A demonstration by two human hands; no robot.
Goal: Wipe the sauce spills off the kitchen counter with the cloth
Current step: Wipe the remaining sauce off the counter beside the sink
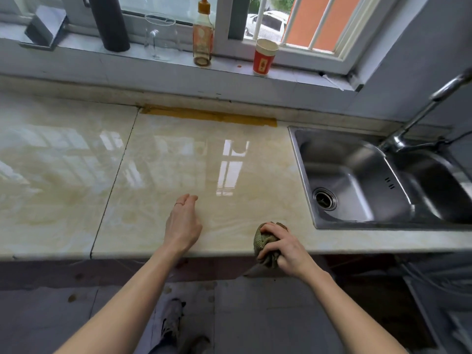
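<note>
Gripping bunched cloth [265, 245] at counter [178, 159] front edge: right hand [283, 247]; left hand [182, 223] loosely curled, empty, resting on counter.

Soft daylight comes through the window [301, 29] far beyond the fingers of my left hand [182, 226], leaving the scene bright and even. Just past those fingertips the glossy counter [166, 162] throws back a white glare shaped like the panes. Shadows near my fingers are faint. The cloth [261, 238] in my right hand [287, 247] is sharp, its ribs clear; toward the edges, lines bow and the faucet [419, 118], far right of my fingers, looks soft.
</note>
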